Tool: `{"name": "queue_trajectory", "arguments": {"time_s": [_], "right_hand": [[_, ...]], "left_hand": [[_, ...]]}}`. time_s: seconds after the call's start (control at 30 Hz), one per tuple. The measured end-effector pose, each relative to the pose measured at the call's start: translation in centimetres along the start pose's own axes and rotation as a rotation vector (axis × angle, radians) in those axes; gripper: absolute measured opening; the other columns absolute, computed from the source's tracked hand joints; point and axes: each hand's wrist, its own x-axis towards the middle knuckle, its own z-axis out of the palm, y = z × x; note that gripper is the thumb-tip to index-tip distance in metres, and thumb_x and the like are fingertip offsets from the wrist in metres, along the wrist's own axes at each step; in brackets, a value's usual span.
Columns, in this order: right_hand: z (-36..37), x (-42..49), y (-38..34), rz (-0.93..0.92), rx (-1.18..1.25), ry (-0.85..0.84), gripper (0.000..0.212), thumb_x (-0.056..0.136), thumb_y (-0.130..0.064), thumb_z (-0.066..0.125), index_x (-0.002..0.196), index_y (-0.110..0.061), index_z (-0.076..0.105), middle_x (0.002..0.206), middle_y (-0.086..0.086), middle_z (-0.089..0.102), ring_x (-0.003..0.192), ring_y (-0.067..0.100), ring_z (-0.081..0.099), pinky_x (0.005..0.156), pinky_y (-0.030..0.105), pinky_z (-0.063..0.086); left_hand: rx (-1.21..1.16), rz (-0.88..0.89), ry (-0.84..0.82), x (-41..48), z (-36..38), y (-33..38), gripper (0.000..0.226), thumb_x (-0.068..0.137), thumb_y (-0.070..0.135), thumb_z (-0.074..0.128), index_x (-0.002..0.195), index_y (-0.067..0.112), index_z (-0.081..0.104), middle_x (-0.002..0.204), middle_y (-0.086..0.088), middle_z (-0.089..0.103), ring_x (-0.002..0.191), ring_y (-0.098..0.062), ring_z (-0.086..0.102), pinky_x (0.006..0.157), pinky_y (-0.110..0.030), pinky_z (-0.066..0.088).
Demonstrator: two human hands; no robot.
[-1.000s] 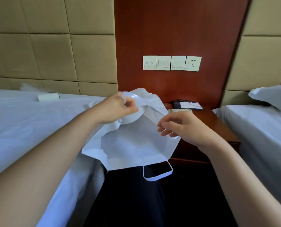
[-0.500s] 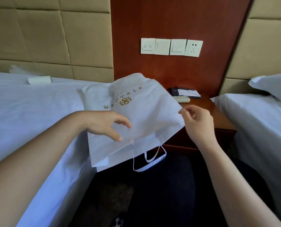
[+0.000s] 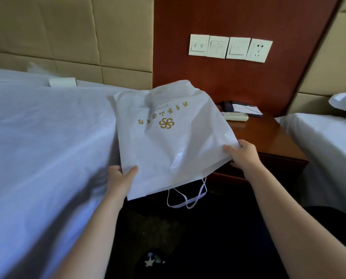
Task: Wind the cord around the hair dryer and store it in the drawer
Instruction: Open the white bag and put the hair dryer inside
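Observation:
A white drawstring bag (image 3: 168,141) with a gold logo and lettering lies spread between the bed edge and the wooden nightstand (image 3: 268,135). My left hand (image 3: 120,178) pinches its near left corner, thumb on top. Its near right corner is gripped by my right hand (image 3: 242,156). White drawstring loops (image 3: 186,198) dangle below the bag's near edge. The hair dryer and its cord are not visible; a bulge in the bag hints at something inside. The nightstand's drawer front (image 3: 274,164) sits shut behind my right hand.
A white-sheeted bed (image 3: 43,148) fills the left, a second bed (image 3: 325,150) the right. On the nightstand lie a remote (image 3: 235,116) and a notepad (image 3: 246,108). Wall switches and a socket (image 3: 258,50) sit above. Dark floor lies below.
My left hand dropped from the bag's middle to its near left corner and took hold. My right hand lowered with the right corner. The bag now lies flatter, logo up.

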Motion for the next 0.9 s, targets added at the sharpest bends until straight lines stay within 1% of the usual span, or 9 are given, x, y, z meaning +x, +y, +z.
{"name": "queue_trajectory", "arguments": {"time_s": [0.03,0.13,0.23,0.33,0.47,0.57,0.63,0.8,0.9], "right_hand": [[0.2,-0.1,0.3,0.013,0.148,-0.026,0.01,0.084,-0.019,0.061,0.087,-0.011,0.056,0.093,0.006,0.058,0.095,0.029,0.059,0.082,0.046,0.054],[0.5,-0.1,1.1,0.059,0.437,-0.102,0.015,0.087,-0.018,0.062,0.095,-0.009,0.053,0.099,0.006,0.059,0.098,0.027,0.06,0.076,0.037,0.051],[0.3,0.5,1.0,0.073,0.452,-0.112,0.02,0.088,-0.019,0.061,0.1,-0.009,0.05,0.103,0.006,0.057,0.099,0.025,0.059,0.075,0.036,0.05],[0.2,1.0,0.9,0.04,0.432,-0.121,0.006,0.089,-0.009,0.057,0.087,-0.009,0.051,0.094,0.007,0.056,0.092,0.024,0.057,0.067,0.031,0.05],[-0.8,1.2,0.8,-0.021,0.378,-0.099,0.015,0.087,-0.002,0.056,0.075,-0.009,0.049,0.084,0.009,0.052,0.07,0.021,0.051,0.061,0.03,0.047],[-1.5,1.2,1.1,0.013,0.406,-0.022,0.019,0.085,0.001,0.053,0.073,-0.011,0.046,0.08,0.009,0.05,0.055,0.017,0.043,0.053,0.027,0.041],[-2.1,1.0,1.4,0.017,0.436,0.003,0.019,0.083,0.003,0.052,0.076,-0.013,0.045,0.082,0.009,0.049,0.051,0.016,0.04,0.049,0.026,0.04],[-3.4,0.5,1.1,-0.043,0.39,0.011,0.047,0.077,0.003,0.049,0.119,-0.019,0.055,0.097,0.014,0.053,0.049,0.017,0.041,0.046,0.026,0.04],[-4.0,0.1,-0.5,-0.139,0.435,-0.003,0.045,0.076,0.005,0.041,0.108,-0.014,0.065,0.078,0.008,0.053,0.048,0.015,0.036,0.043,0.022,0.038]], "left_hand": [[-0.053,-0.041,-0.043,-0.1,0.1,-0.5,0.042,0.087,0.024,0.065,0.118,-0.002,0.052,0.115,-0.02,0.062,0.102,-0.032,0.061,0.074,-0.035,0.049],[-0.187,-0.094,-0.09,-0.6,0.1,-1.3,0.028,0.091,0.026,0.059,0.111,0.006,0.057,0.113,-0.015,0.065,0.101,-0.033,0.062,0.09,-0.047,0.052],[-0.275,-0.085,-0.055,-1.1,0.2,-1.0,0.024,0.095,0.019,0.053,0.116,0.007,0.058,0.109,-0.013,0.064,0.099,-0.033,0.062,0.088,-0.046,0.052],[-0.262,-0.032,-0.017,-1.3,-0.2,-0.4,0.018,0.096,0.016,0.049,0.109,0.009,0.059,0.104,-0.012,0.064,0.095,-0.034,0.062,0.086,-0.047,0.052],[-0.301,0.039,0.05,-1.5,-0.8,0.5,0.014,0.095,0.012,0.047,0.094,0.003,0.058,0.085,-0.011,0.061,0.069,-0.02,0.058,0.059,-0.031,0.052],[-0.324,0.089,0.078,-2.2,-0.8,1.0,0.013,0.093,0.01,0.05,0.085,0.004,0.057,0.077,-0.008,0.059,0.065,-0.017,0.057,0.043,-0.022,0.051],[-0.355,0.11,0.096,-2.3,-0.6,1.2,0.01,0.091,0.007,0.05,0.094,0.003,0.059,0.083,-0.009,0.061,0.07,-0.02,0.059,0.041,-0.019,0.05],[-0.421,0.219,0.102,-2.1,-0.9,3.6,0.047,0.089,0.006,0.054,0.132,0.02,0.043,0.12,-0.007,0.057,0.104,-0.026,0.06,0.085,-0.043,0.055],[-0.495,0.291,-0.03,-2.5,-1.1,6.7,0.024,0.093,0.001,0.044,0.103,0.017,0.059,0.104,-0.004,0.06,0.082,-0.017,0.059,0.054,-0.023,0.055]]}}
